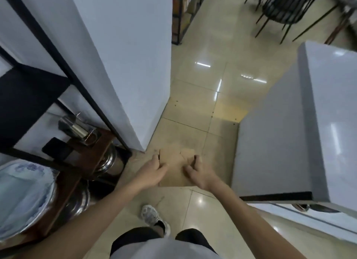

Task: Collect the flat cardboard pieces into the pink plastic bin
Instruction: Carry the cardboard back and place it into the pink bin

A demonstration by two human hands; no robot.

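A flat brown cardboard piece [174,169] is held low over the tiled floor, between a white cabinet and a white chest freezer. My left hand [152,173] grips its left edge, thumb on top. My right hand [199,172] grips its right edge, fingers curled over it. The cardboard shows slits or flaps near its far edge. The image is blurred. No pink plastic bin is in view.
A tall white cabinet [123,65] stands at left, a white chest freezer [299,123] at right. A black metal rack [38,96] with steel pots [108,162] and a water jug [21,193] fills the left. Black chairs [286,9] stand far back. My shoe [152,218] is on the tiles.
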